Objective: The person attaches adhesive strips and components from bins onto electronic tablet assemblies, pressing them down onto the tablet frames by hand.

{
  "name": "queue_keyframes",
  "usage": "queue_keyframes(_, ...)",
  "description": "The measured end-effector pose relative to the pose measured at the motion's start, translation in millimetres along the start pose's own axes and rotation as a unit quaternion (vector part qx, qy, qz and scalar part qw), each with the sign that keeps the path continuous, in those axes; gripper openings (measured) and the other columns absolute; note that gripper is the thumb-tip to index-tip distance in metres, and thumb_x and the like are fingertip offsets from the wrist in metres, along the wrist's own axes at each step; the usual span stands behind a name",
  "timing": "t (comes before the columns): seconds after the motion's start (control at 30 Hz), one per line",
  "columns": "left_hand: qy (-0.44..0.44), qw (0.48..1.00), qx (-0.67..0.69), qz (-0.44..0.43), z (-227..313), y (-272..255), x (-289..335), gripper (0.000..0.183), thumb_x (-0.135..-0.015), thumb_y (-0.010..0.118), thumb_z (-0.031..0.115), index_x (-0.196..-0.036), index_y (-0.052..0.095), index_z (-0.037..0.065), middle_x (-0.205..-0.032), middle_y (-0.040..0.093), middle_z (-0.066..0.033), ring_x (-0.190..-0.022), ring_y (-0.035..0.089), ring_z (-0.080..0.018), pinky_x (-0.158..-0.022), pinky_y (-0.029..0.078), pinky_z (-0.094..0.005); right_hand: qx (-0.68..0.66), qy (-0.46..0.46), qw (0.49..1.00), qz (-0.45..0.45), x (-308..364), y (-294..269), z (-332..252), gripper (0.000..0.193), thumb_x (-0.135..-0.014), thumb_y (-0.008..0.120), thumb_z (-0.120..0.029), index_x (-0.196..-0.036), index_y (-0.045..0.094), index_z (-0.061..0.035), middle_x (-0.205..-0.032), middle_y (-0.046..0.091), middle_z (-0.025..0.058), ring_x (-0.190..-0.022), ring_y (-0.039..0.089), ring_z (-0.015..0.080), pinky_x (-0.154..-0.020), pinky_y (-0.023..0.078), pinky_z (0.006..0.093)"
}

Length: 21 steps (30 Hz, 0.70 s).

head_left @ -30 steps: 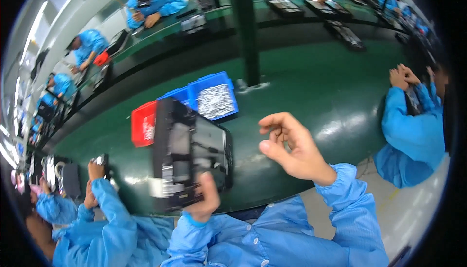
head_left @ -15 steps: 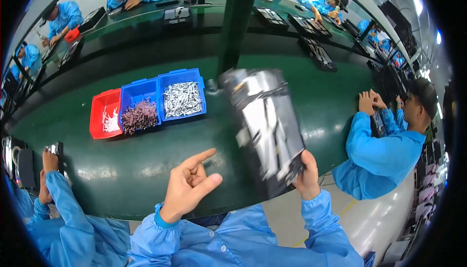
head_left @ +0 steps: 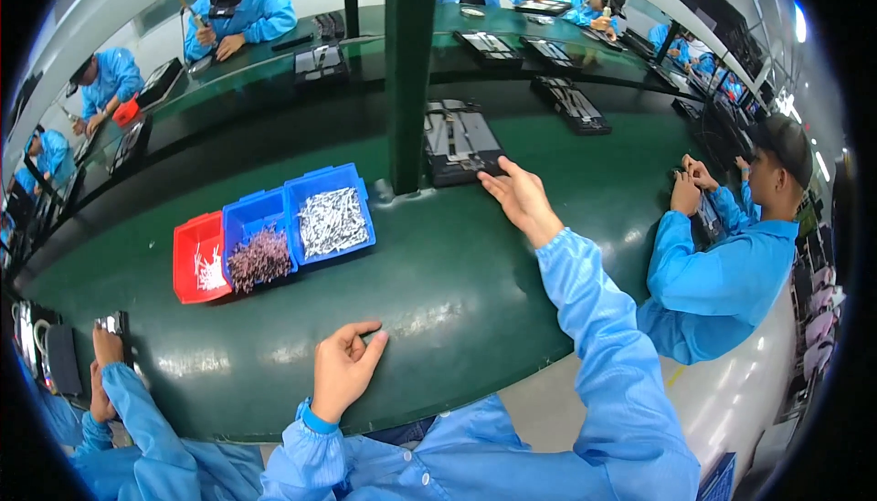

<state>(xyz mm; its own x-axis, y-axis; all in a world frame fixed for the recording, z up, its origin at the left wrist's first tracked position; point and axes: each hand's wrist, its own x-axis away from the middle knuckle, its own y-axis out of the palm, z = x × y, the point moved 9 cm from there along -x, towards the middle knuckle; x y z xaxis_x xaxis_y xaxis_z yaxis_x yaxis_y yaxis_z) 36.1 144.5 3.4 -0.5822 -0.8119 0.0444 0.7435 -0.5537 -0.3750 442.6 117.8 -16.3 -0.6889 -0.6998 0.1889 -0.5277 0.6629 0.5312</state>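
At the foot of the green post, a flat black electronic unit (head_left: 461, 140) with pale silver panels and a dark strip lies on the bench's far side. My right hand (head_left: 525, 201) reaches out to its near right corner, palm partly up. The fingers are stretched and touch the corner without wrapping round it. Close to the bench's front edge rests my left hand (head_left: 345, 366), fingers curled and thumb near the index fingertip. Nothing shows in it. Farther off and to its left stand a red bin (head_left: 187, 263) of white sticks and a blue bin (head_left: 242, 218) of brownish-purple small parts.
Beside them, another blue bin (head_left: 324, 177) holds silvery-white small pieces. A green post (head_left: 408, 72) rises from the bench. More black units (head_left: 571, 104) lie along the far strip. Co-workers in blue sit at right (head_left: 722, 263), at left and across the bench.
My right hand has carried the black unit forward from near me to the bench's far side, where it lies flat. My left hand's pointing index finger has curled in toward the thumb.
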Motion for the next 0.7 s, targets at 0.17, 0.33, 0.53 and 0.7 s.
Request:
queue_keyframes(0.17,-0.028,0.999,0.021,0.008,-10,5,1,0.017,-0.087,0.071,0.011,-0.097,0.072,-0.003,-0.054,0.033,0.0071,-0.052,0.031,-0.0021,-0.048,0.025,-0.0239,-0.005,-0.084,0.996,0.000,12,24,-2,0.050,-0.093,0.057,-0.001,-0.136,0.037,0.0139,-0.125,0.054,0.0252,-0.120,0.057,0.0331,-0.104,0.049,0.0408)
queue_keyframes(0.33,-0.010,1.000,0.010,0.020,0,4,8,0.012,-0.087,0.070,0.007,-0.094,0.072,-0.003,-0.053,0.033,0.0062,-0.051,0.030,-0.0017,-0.047,0.024,-0.0231,0.130,-0.213,0.966,0.073,-32,-28,-35,0.054,-0.087,0.060,0.001,-0.136,0.041,0.0098,-0.118,0.059,0.0223,-0.098,0.065,0.0259,-0.088,0.055,0.0343)
queue_keyframes(0.53,0.043,0.997,-0.038,0.060,6,15,5,0.006,-0.085,0.070,0.003,-0.089,0.072,-0.002,-0.051,0.034,0.0051,-0.047,0.030,-0.0028,-0.045,0.023,-0.0232,0.031,-0.302,0.941,0.150,-118,-158,-130,0.047,-0.083,0.063,0.000,-0.122,0.039,0.0121,-0.099,0.058,0.0155,-0.082,0.064,0.0244,-0.080,0.059,0.0405)
queue_keyframes(0.7,0.070,0.992,-0.064,0.079,17,13,3,0.004,-0.081,0.071,0.001,-0.085,0.071,0.000,-0.049,0.035,0.0031,-0.044,0.031,-0.0045,-0.044,0.024,-0.0237,-0.024,-0.234,0.961,0.145,-163,-172,-140,0.022,-0.084,0.067,-0.005,-0.097,0.054,0.0067,-0.099,0.059,0.0160,-0.086,0.063,0.0245,-0.073,0.058,0.0385)
